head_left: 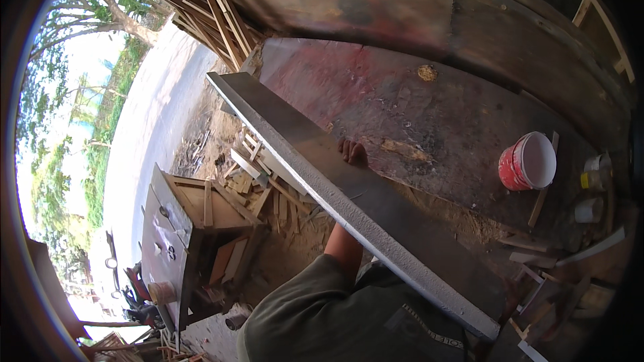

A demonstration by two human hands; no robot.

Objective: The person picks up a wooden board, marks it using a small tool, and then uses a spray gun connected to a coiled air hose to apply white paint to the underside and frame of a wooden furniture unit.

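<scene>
A long, dark grey board (pixel 295 124) with a thick, pale, rough edge slants across the view, from the upper left to the lower right in front of my chest. My left forearm passes beneath it. On the board's far edge, my left hand (pixel 353 152) is closed, its curled fingers showing over the side. Beside the board's lower right end, a dim brownish shape may be my right hand (pixel 512 293); its fingers cannot be made out. Beyond the board lies a stained worktable (pixel 463 114).
A red and white bucket (pixel 516 164) stands on the worktable near a thin wood strip (pixel 543 188). At left are a wooden cabinet (pixel 168 228) and scattered wood offcuts (pixel 275 201). Long slats (pixel 215 13) lean at the far left; tubs (pixel 592 177) sit at right.
</scene>
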